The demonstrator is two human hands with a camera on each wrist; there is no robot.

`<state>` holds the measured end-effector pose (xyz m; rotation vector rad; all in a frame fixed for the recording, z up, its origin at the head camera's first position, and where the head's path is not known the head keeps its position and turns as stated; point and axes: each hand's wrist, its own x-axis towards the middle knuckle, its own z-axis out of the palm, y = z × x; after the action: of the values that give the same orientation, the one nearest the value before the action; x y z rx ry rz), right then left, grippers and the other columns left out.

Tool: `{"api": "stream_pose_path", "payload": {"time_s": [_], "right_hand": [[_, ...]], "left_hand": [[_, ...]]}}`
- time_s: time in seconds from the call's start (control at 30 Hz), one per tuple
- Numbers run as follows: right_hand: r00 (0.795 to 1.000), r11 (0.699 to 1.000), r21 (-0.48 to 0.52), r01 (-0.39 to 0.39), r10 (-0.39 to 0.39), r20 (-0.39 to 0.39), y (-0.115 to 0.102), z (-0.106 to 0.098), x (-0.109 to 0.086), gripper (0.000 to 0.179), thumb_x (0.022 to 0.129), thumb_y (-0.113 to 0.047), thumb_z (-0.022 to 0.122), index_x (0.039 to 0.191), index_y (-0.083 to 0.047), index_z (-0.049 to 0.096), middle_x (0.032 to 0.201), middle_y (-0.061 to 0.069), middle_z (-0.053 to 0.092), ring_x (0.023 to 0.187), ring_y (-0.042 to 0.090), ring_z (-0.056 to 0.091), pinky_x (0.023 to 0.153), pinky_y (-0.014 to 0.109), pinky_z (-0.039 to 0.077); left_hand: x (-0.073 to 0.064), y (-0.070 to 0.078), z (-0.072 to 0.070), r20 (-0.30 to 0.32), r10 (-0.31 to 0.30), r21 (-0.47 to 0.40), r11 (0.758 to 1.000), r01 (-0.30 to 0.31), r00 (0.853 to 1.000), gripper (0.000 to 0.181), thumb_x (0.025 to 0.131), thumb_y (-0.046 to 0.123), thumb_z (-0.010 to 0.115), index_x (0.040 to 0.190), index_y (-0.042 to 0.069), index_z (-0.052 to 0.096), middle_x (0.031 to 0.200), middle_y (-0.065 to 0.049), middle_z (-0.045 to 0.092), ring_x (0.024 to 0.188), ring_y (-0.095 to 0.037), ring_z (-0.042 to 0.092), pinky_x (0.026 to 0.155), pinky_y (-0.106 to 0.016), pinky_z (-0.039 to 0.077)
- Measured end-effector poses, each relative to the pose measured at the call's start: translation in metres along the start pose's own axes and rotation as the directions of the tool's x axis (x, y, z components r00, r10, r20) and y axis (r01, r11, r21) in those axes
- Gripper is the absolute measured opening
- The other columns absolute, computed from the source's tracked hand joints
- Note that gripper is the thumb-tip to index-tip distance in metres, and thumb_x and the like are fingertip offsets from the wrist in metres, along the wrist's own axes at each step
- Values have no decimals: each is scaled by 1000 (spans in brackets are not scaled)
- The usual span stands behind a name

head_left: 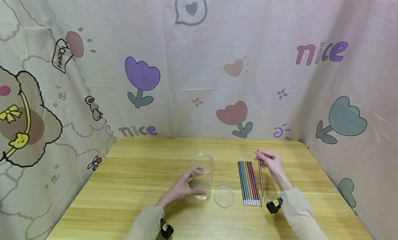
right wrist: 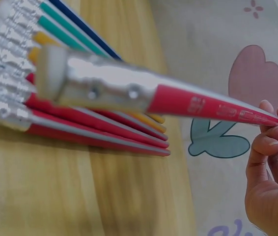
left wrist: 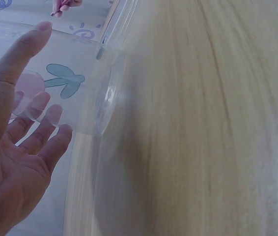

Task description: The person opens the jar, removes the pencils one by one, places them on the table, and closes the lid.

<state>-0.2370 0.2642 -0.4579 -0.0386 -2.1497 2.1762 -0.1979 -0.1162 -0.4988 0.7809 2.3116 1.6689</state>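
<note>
A clear, lidless plastic jar stands upright on the table, and my left hand grips its side. In the left wrist view the thumb and fingers curve around the transparent wall. Off to the right, my right hand pinches a red pencil near its far end. The right wrist view shows this pencil's white eraser and silver ferrule close up, raised over other pencils. Those lie side by side in a row, blue, green, yellow and red, erasers toward me.
A round clear lid lies flat between the jar and the pencil row. The wooden table ends at a printed curtain at the back, with more curtain at both sides.
</note>
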Motion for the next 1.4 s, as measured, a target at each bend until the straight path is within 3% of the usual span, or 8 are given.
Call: {"api": "stream_pose_path", "payload": {"time_s": [0.2,0.7,1.1,1.4], "right_hand": [[998,998,-40,-58,58,-14,6,-1,0,38,93,-20,73,120,6,66,76,-8,76,61,2,57,53,14,51],[994,990,-92,-106,104,-28,11,-2,0,42,94,-18,71,125,9,62,77,-7,77,62,2,58,56,15,53],[994,987,-117,-110,106,-40,18,-2,2,41,95,-15,69,126,11,61,77,-5,77,61,1,58,55,15,52],[994,983,-149,-110,113,10,22,-5,1,43,97,-12,66,128,16,56,78,-6,76,61,2,57,52,14,51]], "left_hand": [[0,0,0,-3,-4,14,1000,4,1000,75,78,18,87,142,7,50,157,-15,43,140,-44,46,116,-55,44],[0,1,0,-8,-3,27,1000,3,1000,77,77,20,88,143,9,49,157,-14,43,139,-44,48,115,-54,45],[0,1,0,-5,2,26,1000,-2,1000,75,78,19,87,142,8,50,158,-15,42,139,-44,48,116,-54,45],[0,1,0,0,-11,14,1000,11,1000,75,78,19,87,142,8,50,158,-14,41,140,-44,47,116,-52,45]]}}
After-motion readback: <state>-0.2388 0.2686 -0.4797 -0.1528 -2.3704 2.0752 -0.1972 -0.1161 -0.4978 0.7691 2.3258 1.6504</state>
